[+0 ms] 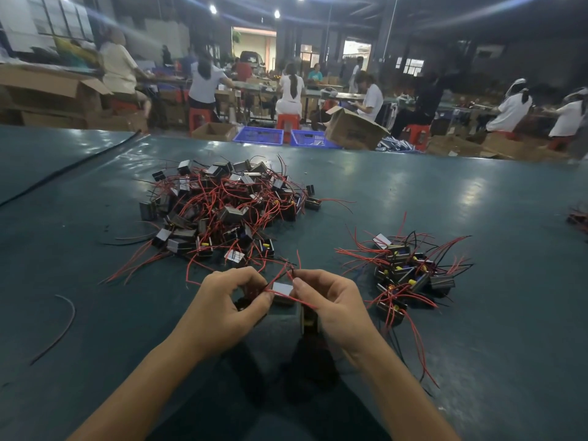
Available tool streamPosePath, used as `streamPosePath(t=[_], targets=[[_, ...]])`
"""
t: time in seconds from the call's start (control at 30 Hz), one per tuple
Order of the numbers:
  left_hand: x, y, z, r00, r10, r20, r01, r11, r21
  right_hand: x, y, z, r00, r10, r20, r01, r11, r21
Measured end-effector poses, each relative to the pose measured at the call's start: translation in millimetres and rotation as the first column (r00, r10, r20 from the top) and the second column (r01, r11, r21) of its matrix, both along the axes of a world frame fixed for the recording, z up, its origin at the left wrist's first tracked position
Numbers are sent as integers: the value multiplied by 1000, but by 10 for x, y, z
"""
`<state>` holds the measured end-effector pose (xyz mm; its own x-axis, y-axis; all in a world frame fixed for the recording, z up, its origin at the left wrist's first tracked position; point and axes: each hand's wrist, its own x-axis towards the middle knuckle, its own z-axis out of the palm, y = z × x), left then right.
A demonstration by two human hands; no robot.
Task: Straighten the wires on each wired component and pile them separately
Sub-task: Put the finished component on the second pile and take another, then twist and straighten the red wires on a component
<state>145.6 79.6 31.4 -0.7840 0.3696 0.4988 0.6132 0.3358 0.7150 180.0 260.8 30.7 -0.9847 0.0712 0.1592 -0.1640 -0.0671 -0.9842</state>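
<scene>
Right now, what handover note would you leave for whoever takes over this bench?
Left hand pinches a red wire of one part; right hand grips that part above the table.
Tangled pile lies ahead, slightly left: still to do.
Smaller pile on the right looks done.
Left to do: finish this part, add it to the smaller pile, then work through the tangled pile.

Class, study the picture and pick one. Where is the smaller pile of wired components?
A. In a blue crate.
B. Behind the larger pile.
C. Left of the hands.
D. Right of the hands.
D: the smaller pile lies on the table to the right of the right hand, while the larger pile lies ahead of the left hand. Both hands grip a component.
</scene>
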Motion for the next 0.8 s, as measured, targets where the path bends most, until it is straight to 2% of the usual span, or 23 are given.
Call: streamPosePath(t=[0.17,0.37,0.5,0.57,0.67,0.73,0.8], targets=[[27,34,2,996,-88,21,88,996,3,30,32,51,1000,-23,-4,23,1000,-6],[39,37,-11,996,-88,25,88,996,-6,83,96,191,999,22,29,-15,971,-238],[-10,17,-33,999,48,-5,-48,996,71,125,189,348,1000,-24,-12,18,940,-342],[-53,2,-62,988,133,-73,-127,988,87,148,266,453,996,-76,-39,55,920,-388],[-101,-32,-124,961,219,-170,-214,976,46,165,455,639,966,-241,-94,164,852,-497],[-115,-50,-172,951,224,-212,-241,969,-55,140,612,752,919,-379,-112,259,790,-555],[-110,-33,-218,958,157,-242,-209,955,-208,74,761,822,859,-500,-112,351,733,-583]])
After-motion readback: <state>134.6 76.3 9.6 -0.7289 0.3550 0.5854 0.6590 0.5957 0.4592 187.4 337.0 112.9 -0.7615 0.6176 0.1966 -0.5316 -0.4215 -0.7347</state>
